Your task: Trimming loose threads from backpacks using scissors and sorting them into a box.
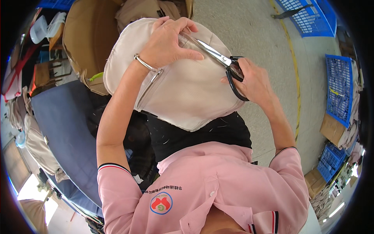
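A cream fabric piece, perhaps a bag part, lies across my lap, with rounded edges and a zipper along its left side. My left hand grips it near the far edge, with the thumb stretched to the right and some fingertips hidden by the cloth. In my right hand is a pair of scissors with black handles. Their silver blades point up and left over the fabric, close to my left fingers. Whether the blades are cutting cloth I cannot tell.
A big cardboard box with beige fabric items stands ahead on the left. Dark blue padded material is at my left. Blue plastic crates and cartons line the right side, beyond a yellow floor line.
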The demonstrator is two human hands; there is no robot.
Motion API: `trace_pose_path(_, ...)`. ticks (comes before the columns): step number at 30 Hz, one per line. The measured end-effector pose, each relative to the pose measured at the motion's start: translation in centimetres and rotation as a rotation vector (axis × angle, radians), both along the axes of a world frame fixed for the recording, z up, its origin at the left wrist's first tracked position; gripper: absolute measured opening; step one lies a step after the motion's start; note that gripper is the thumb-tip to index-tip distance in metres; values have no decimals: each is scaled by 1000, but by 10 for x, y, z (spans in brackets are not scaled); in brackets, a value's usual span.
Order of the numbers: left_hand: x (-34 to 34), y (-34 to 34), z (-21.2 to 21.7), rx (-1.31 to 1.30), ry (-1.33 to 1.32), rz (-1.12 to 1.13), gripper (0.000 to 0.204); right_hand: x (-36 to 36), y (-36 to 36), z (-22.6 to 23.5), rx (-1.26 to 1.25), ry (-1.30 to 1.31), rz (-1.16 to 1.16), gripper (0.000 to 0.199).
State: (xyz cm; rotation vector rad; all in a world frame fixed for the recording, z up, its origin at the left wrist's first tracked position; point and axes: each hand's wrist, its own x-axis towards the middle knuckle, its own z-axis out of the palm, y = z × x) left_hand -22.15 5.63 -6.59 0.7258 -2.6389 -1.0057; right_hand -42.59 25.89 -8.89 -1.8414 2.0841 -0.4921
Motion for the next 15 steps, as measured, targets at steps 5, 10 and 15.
trace_pose_path(5, 2, -8, 1, -10, 75, -53, 48, -9, -2, -6, -36, -127, -11, 53)
trace_pose_path(10, 20, -33, 19, -64, -8, -95, 26, -18, -2, -3, 95, -262, -189, 47)
trace_pose_path(15, 27, -23, 39, 7, -29, -189, 19, -7, 2, 11, -48, -501, -165, 36)
